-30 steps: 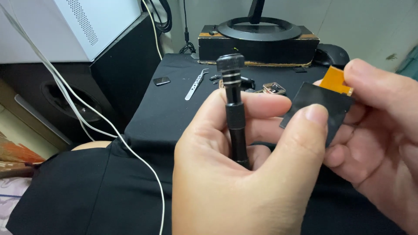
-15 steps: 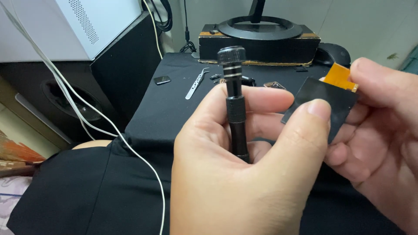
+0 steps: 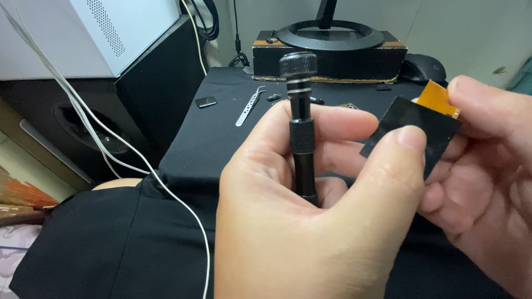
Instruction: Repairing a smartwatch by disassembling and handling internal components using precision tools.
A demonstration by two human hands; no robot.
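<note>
Starting at the far left, a white perforated case (image 3: 83,33) sits over a dark speaker (image 3: 83,127), and a white cable (image 3: 111,149) trails down across the black cloth (image 3: 111,243) toward the near edge. Farther right on the cloth lie a small dark chip (image 3: 205,102) and metal tweezers (image 3: 249,106), well apart from the hands. In the middle, the left hand (image 3: 310,221) is clenched around a black precision screwdriver (image 3: 301,127), held upright with its knurled cap on top and the tip hidden inside the palm, apparently parked there to keep it ready while the fingers help elsewhere. Its thumb reaches right to touch a small black display panel (image 3: 413,130), whose orange flex ribbon (image 3: 435,98) sticks out at the far corner. The right hand (image 3: 487,182) pinches that panel by its edge, steadying it flat toward the camera. Behind, a round black stand base (image 3: 332,36) rests on a wooden block (image 3: 327,61), with a dark mouse (image 3: 424,69) beside it.
</note>
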